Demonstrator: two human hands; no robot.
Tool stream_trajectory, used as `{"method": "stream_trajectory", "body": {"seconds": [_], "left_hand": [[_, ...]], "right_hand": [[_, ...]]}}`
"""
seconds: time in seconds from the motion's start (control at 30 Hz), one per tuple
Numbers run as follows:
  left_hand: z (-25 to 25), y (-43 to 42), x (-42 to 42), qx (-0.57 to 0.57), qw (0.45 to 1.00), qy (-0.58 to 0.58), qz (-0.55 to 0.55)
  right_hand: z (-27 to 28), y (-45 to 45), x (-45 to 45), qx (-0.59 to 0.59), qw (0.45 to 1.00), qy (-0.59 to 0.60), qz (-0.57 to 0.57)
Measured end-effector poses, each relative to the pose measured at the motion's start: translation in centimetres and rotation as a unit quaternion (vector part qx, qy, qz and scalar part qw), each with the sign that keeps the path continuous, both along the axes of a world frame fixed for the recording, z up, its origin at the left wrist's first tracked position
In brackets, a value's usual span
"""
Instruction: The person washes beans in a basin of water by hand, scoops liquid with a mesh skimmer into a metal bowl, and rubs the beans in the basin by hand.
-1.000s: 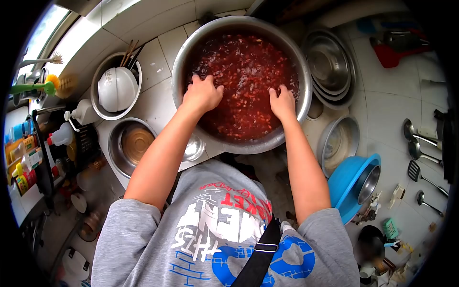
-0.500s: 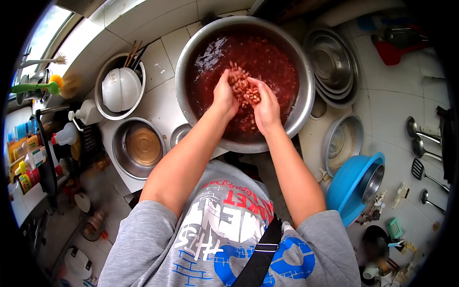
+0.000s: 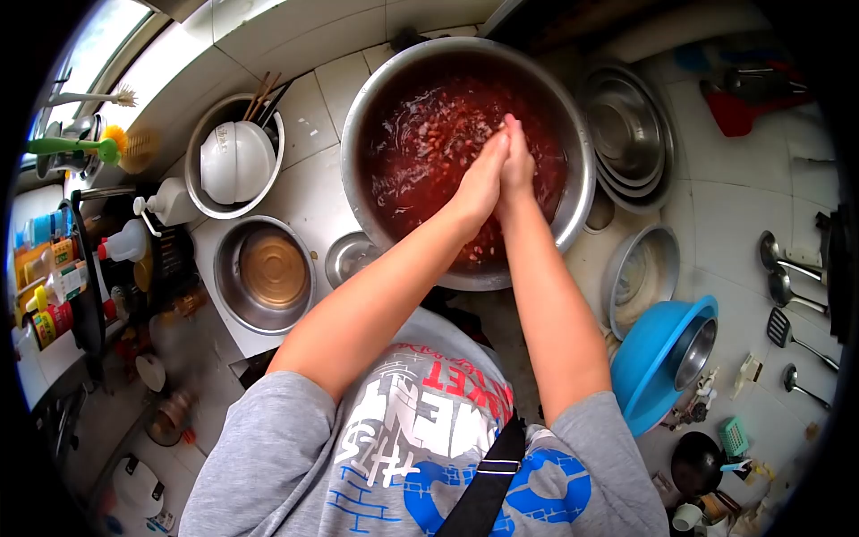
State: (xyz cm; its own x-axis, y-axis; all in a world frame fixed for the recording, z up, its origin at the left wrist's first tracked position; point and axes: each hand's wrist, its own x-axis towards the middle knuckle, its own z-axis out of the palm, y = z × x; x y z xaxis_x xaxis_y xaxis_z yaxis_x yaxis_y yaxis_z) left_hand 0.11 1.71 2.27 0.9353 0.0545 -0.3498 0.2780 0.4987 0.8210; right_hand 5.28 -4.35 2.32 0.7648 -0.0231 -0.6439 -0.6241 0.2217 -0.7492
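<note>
A large metal basin (image 3: 358,179) holds dark red water with many reddish beans (image 3: 438,134) in it. Over its right half, my left hand (image 3: 481,174) and my right hand (image 3: 517,166) are pressed palm to palm, fingers together and pointing to the far side. Beans may be between the palms, but the closed hands hide whatever is there. Loose beans show in the water to the left of the hands and below them.
Left are a bowl with white dishes and chopsticks (image 3: 192,170), a metal pot (image 3: 221,277) and a small metal bowl (image 3: 349,255). Right are stacked metal basins (image 3: 667,152), another metal basin (image 3: 640,277), a blue basin (image 3: 640,376) and hanging utensils (image 3: 780,286).
My hands dipped apart in the water, then came together cupping a heap of beans. Now they have shifted right and closed against each other, and the heap no longer shows.
</note>
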Motion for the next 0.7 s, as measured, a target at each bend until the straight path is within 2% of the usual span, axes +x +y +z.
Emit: {"method": "stream_trajectory", "body": {"seconds": [0.03, 0.1, 0.13, 0.17, 0.23, 0.3, 0.4, 0.43, 0.47, 0.53, 0.57, 0.63, 0.67, 0.7], "left_hand": [[0.7, 0.9, -0.1, -0.077, 0.996, 0.017, -0.050], [2.8, 4.0, 0.0, -0.082, 0.986, 0.121, -0.082], [1.7, 5.5, 0.4, -0.050, 0.987, 0.117, -0.099], [-0.6, 7.1, 1.0, 0.016, 0.986, 0.115, -0.118], [-1.5, 9.5, 1.1, 0.149, 0.978, 0.121, -0.083], [-3.1, 12.5, 2.2, 0.380, 0.911, 0.059, -0.147], [-4.8, 12.0, 2.4, 0.559, 0.816, 0.116, -0.087], [-5.2, 11.3, 2.7, 0.548, 0.822, 0.137, -0.073], [-5.6, 10.4, 3.3, 0.536, 0.827, 0.158, -0.058], [-7.8, 9.5, 4.5, 0.501, 0.846, 0.181, -0.036], [-9.2, 8.9, 4.8, 0.478, 0.860, 0.178, -0.007], [-9.7, 8.1, 5.1, 0.276, 0.950, 0.148, 0.022], [-10.9, 6.1, 5.5, 0.217, 0.956, 0.151, 0.126], [-10.1, 5.6, 5.7, 0.065, 0.973, 0.189, 0.115]], "right_hand": [[-2.1, -0.7, 0.5, -0.011, 0.995, -0.079, -0.051], [-4.8, -2.8, 1.7, -0.065, 0.984, -0.153, -0.067], [-4.8, -4.0, 2.0, -0.087, 0.981, -0.173, -0.028], [-4.7, -5.3, 2.3, -0.108, 0.975, -0.192, 0.015], [-5.8, -8.2, 3.2, -0.250, 0.929, -0.243, 0.120], [-6.5, -9.6, 3.4, -0.349, 0.877, -0.269, 0.191], [-7.2, -9.2, 3.1, -0.485, 0.813, -0.214, 0.241], [-7.4, -8.5, 3.0, -0.515, 0.802, -0.198, 0.228], [-7.8, -7.6, 2.9, -0.481, 0.851, -0.121, 0.175], [-10.6, -6.9, 3.5, -0.509, 0.848, -0.100, 0.112], [-11.9, -6.5, 3.8, -0.468, 0.876, -0.069, 0.091], [-11.3, -4.2, 3.3, -0.233, 0.970, -0.053, -0.044], [-10.5, -3.4, 3.3, -0.089, 0.995, -0.004, -0.046], [-8.9, -2.8, 3.2, 0.057, 0.996, 0.045, -0.047]]}}
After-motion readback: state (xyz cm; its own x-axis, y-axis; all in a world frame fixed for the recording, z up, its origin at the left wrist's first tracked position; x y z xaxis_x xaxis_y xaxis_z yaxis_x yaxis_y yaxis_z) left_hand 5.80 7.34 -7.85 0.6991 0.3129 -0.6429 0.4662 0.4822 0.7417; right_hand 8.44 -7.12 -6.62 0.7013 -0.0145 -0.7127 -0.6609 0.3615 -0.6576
